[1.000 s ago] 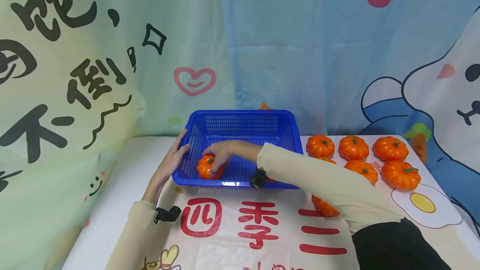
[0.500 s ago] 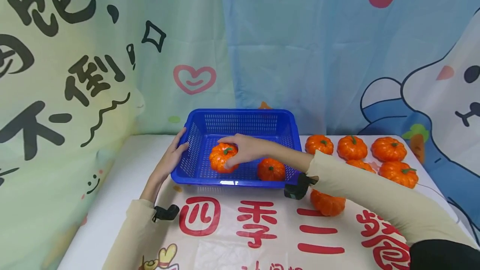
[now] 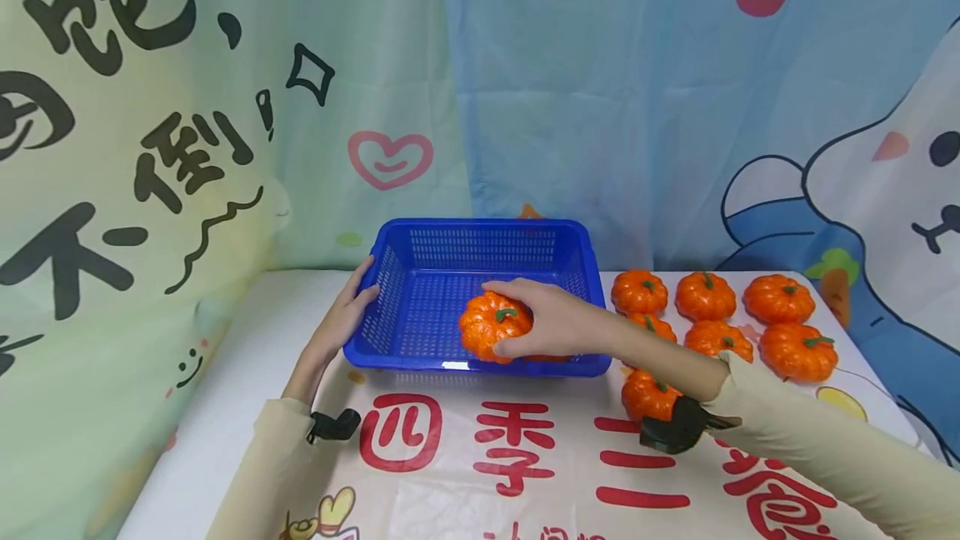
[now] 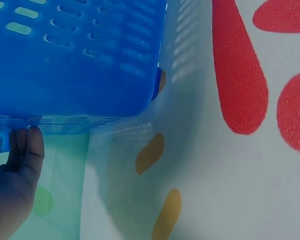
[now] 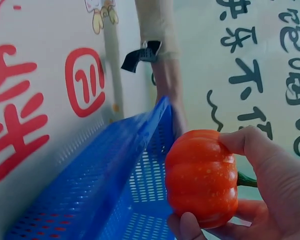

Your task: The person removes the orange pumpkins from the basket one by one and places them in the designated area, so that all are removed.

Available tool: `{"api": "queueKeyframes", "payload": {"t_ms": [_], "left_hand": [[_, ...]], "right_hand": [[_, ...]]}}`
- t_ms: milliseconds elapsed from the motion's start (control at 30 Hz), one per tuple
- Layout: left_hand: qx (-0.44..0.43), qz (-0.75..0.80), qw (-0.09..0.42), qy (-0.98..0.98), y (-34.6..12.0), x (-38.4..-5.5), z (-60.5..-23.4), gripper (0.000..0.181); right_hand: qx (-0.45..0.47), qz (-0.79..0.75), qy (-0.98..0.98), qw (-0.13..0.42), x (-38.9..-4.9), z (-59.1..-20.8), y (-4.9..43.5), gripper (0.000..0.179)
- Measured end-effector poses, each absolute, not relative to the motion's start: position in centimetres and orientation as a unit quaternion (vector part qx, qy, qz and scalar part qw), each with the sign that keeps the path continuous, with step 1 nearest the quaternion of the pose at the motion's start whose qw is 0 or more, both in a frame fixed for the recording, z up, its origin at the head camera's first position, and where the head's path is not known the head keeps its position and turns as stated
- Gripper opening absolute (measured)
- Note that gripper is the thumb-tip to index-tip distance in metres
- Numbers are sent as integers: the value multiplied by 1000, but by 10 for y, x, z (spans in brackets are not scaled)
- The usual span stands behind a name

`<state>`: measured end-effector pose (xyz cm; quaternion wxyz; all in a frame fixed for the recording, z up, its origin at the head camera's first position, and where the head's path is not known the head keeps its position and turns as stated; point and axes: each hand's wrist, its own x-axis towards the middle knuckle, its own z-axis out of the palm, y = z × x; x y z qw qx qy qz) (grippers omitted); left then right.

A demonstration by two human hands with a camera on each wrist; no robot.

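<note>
My right hand (image 3: 551, 319) grips a small orange pumpkin (image 3: 491, 327) with a green stem, thumb on one side and fingers on the other. The pumpkin is over the front right part of a blue plastic basket (image 3: 480, 227). The right wrist view shows this pumpkin (image 5: 200, 177) raised near the basket's rim (image 5: 135, 150). A second pumpkin (image 3: 547, 358) in the basket is mostly hidden under my right hand. My left hand (image 3: 341, 319) holds the basket's left rim; in the left wrist view its fingers (image 4: 34, 150) hook against the rim's edge.
Several more orange pumpkins (image 3: 705, 296) stand in loose rows on the table's right side. One pumpkin (image 3: 647, 394) lies nearer the front, beside my right wrist strap. A printed cloth (image 3: 442, 498) covers the table, and a patterned curtain (image 3: 540, 107) hangs behind the basket.
My right hand has lifted the pumpkin from the basket's front left and carried it rightward, over the second pumpkin. The left hand stays on the rim.
</note>
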<state>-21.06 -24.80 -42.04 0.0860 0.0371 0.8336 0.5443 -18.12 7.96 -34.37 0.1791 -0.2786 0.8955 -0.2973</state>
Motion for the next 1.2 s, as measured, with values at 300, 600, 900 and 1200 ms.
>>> {"api": "queueKeyframes", "payload": {"t_ms": [300, 600, 900, 1200], "left_hand": [[43, 541, 83, 835, -253, -217, -436, 59], [46, 545, 85, 833, -248, -212, -422, 59], [45, 536, 74, 840, -258, -222, -447, 59], [60, 533, 59, 842, -259, -226, -454, 60]], "right_hand": [[-216, -343, 897, 177, -137, -343, 125, 78], [-111, -368, 903, 192, -91, -356, 193, 83], [35, -277, 945, 173, -75, -384, 259, 92], [115, -276, 935, 191, -76, -421, 308, 103]]}}
